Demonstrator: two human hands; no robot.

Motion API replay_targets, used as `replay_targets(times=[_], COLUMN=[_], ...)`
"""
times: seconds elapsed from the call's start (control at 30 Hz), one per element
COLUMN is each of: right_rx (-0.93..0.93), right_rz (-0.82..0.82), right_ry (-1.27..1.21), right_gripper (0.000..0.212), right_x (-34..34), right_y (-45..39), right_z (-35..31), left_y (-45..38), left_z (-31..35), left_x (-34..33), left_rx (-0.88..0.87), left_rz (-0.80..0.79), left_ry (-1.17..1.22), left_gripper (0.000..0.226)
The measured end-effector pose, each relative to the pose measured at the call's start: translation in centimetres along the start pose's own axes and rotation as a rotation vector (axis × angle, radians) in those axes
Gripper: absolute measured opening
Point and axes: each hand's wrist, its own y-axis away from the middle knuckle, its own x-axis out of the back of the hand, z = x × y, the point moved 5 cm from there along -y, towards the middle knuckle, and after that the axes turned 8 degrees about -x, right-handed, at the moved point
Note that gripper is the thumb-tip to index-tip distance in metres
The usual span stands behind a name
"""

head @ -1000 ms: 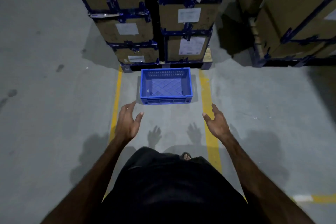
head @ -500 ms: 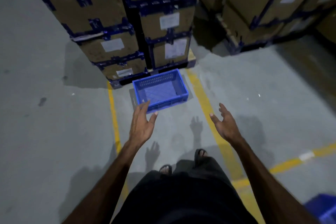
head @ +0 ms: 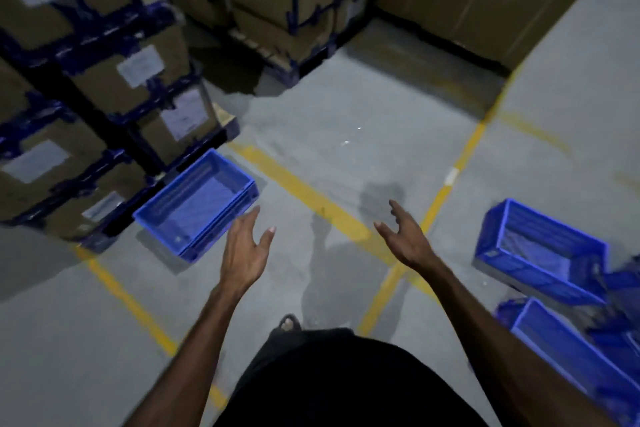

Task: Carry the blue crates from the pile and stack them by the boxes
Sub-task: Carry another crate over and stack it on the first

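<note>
On floor beside stacked boxes (head: 138, 69): blue crate (head: 197, 206), open side up, long axis running lower-left to upper-right. Left hand (head: 244, 253), right hand (head: 405, 239) raised, fingers spread, holding nothing. Crate pile (head: 554, 274) far right.

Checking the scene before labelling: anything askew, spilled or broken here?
Nothing looks spilled or broken. The blue crates at the right lie in a jumble, tilted against one another, but that is the pile. The single crate by the boxes sits flat on the floor. The picture is motion-blurred, so fine damage cannot be judged.
</note>
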Motion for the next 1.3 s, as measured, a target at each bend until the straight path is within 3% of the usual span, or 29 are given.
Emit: replay_targets(times=[0.3,0.7,1.03,1.3], right_rx=[-0.209,-0.575,-0.845,-1.028], right_rz=[0.236,0.600,0.916,1.065], right_ry=[-0.221,-0.504,-0.759,-0.869], right_gripper=[0.076,0.075,0.073,0.072], right_x=[9.1,18.7,19.3,20.1], right_y=[10.7,30.2,44.5,50.7], right_z=[16.0,40.6,50.6,55.0], left_y=[3.5,16.9,26.8,32.4], left_z=[12.3,29.3,40.2,45.6], left_x=[-11.8,-31.8,-45.3,-55.3], left_rx=[-0.276,-0.627,-0.934,-1.036], left_rz=[-0.240,-0.635,-0.967,-1.212], left_ry=[-0.085,-0.133,-0.173,-0.149], left_gripper=[0.061,0.059,0.061,0.074])
